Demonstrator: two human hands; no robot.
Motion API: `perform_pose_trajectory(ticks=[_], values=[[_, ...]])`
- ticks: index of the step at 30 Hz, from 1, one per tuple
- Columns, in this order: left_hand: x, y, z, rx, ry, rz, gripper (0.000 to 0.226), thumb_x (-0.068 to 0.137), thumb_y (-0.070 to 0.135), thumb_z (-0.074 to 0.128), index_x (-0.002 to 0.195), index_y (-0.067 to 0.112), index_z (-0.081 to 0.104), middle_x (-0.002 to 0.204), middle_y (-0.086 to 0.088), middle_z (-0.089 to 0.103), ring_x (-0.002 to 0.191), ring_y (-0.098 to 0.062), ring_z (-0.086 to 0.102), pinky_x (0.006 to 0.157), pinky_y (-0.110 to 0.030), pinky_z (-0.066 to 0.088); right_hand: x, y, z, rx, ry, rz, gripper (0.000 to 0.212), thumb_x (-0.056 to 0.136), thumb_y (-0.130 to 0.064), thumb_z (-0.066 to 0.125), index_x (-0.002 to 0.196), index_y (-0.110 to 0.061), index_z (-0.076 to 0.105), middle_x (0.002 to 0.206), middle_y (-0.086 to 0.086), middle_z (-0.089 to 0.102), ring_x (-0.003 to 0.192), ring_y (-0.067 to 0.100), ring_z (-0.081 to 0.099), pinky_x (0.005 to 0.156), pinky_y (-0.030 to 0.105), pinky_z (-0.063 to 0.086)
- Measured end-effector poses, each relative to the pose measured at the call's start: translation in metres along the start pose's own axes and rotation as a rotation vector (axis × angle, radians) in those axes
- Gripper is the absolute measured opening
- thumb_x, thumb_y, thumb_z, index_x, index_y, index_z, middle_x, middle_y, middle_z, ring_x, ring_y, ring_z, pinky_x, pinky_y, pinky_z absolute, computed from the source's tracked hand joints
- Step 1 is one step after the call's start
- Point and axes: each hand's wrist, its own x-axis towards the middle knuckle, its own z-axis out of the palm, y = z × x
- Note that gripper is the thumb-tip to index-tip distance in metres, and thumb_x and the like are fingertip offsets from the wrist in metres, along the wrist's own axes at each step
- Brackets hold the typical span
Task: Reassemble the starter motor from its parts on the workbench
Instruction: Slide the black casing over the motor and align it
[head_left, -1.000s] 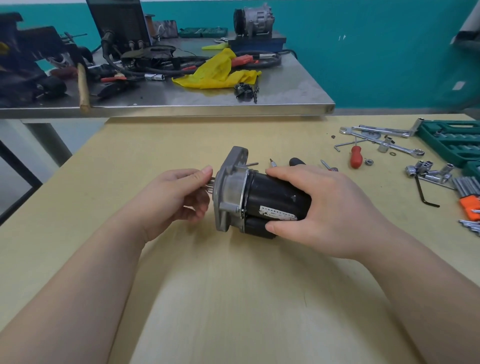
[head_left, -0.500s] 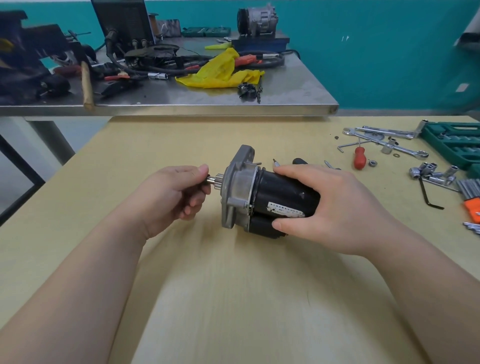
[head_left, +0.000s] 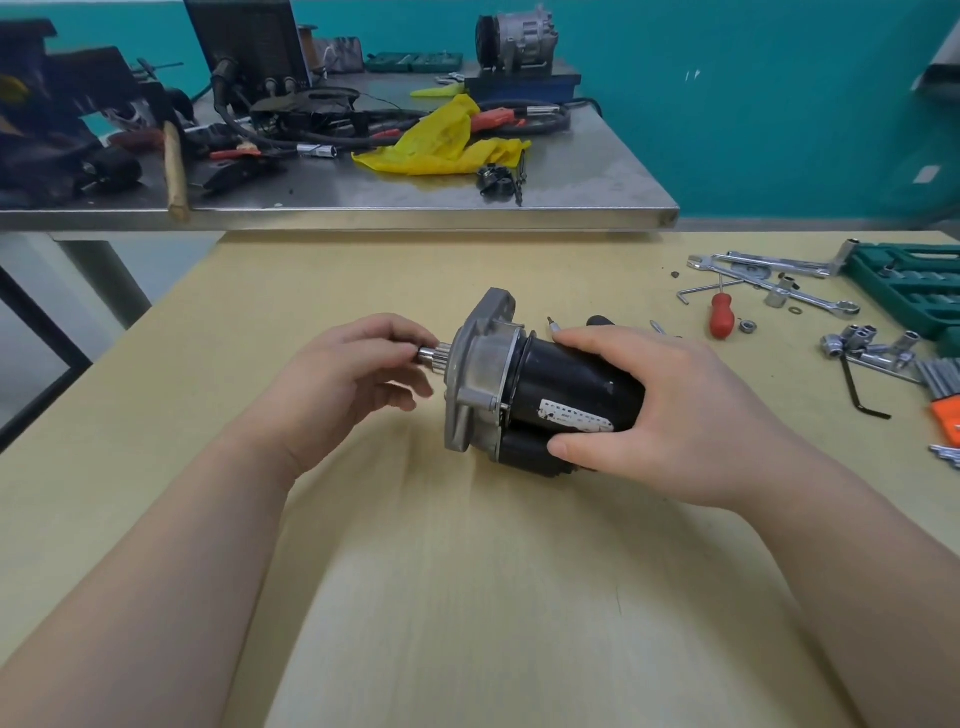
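Motor slid rightward since before; left hand (head_left: 348, 374) now pinches pinion shaft (head_left: 434, 355) tip. Right hand (head_left: 660, 410) wraps black starter motor (head_left: 545, 395), lying sideways mid-workbench (head_left: 467, 597); wrenches (head_left: 769, 283) far right.

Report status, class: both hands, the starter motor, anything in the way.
Left hand pinches the pinion shaft. Right hand grips the starter motor, lying on its side. Workbench in front bare; tools off right.

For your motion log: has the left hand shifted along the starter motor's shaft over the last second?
Yes. The left hand backed away from the grey end plate, so the shaft now shows.
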Motion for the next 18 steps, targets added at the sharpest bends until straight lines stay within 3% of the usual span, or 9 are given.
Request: perform_pose_trajectory(ticks=[3,6,8,11,14,18], values=[[0.000,-0.005,0.013,-0.027,-0.081,0.067,0.052,0.093,0.046,0.068,0.132,0.011,0.070,0.128,-0.008,0.073,0.114,-0.026,0.069,0.090,-0.040,0.057,0.000,0.002,-0.001,0.001,-0.021,-0.011,0.074,0.067,-0.061,0.072,0.137,-0.054,0.048,0.120,-0.036,0.057,0.113,-0.008,0.056,0.094,0.031,0.053],[-0.001,-0.009,0.014,-0.096,-0.191,0.094,0.077,0.079,0.046,0.092,0.145,0.014,0.065,0.145,-0.017,0.066,0.130,-0.038,0.066,0.097,-0.044,0.059,-0.001,0.004,-0.004,0.024,-0.052,-0.017,0.070,0.070,-0.052,0.072,0.136,-0.051,0.050,0.120,-0.033,0.058,0.115,-0.006,0.057,0.095,0.028,0.053],[0.000,-0.010,0.007,-0.164,-0.250,0.088,0.080,0.073,0.035,0.099,0.144,0.014,0.068,0.145,-0.019,0.066,0.129,-0.042,0.066,0.098,-0.048,0.059,-0.001,0.003,-0.005,0.046,-0.051,-0.021,0.068,0.070,-0.049,0.073,0.134,-0.050,0.051,0.119,-0.030,0.060,0.114,-0.003,0.060,0.094,0.032,0.055],[0.002,-0.011,0.007,-0.201,-0.241,0.067,0.083,0.064,0.028,0.104,0.140,0.023,0.072,0.142,-0.011,0.069,0.121,-0.034,0.071,0.093,-0.045,0.062,-0.001,0.003,-0.005,0.070,-0.039,-0.030,0.065,0.070,-0.050,0.075,0.132,-0.050,0.054,0.117,-0.030,0.062,0.112,-0.001,0.062,0.092,0.035,0.055],[0.004,-0.013,0.009,-0.231,-0.215,0.052,0.100,0.056,0.022,0.107,0.146,0.032,0.065,0.151,-0.006,0.064,0.114,-0.031,0.073,0.087,-0.044,0.064,-0.002,0.004,-0.004,0.079,-0.029,-0.052,0.065,0.070,-0.050,0.077,0.132,-0.051,0.056,0.118,-0.034,0.060,0.112,-0.004,0.061,0.091,0.028,0.053],[0.003,-0.010,0.010,-0.221,-0.231,0.047,0.097,0.057,0.022,0.106,0.145,0.028,0.068,0.145,-0.015,0.067,0.119,-0.035,0.072,0.090,-0.046,0.063,-0.002,0.006,-0.004,0.114,-0.028,-0.066,0.063,0.072,-0.051,0.078,0.130,-0.054,0.055,0.119,-0.035,0.061,0.112,-0.005,0.062,0.087,0.021,0.051]])
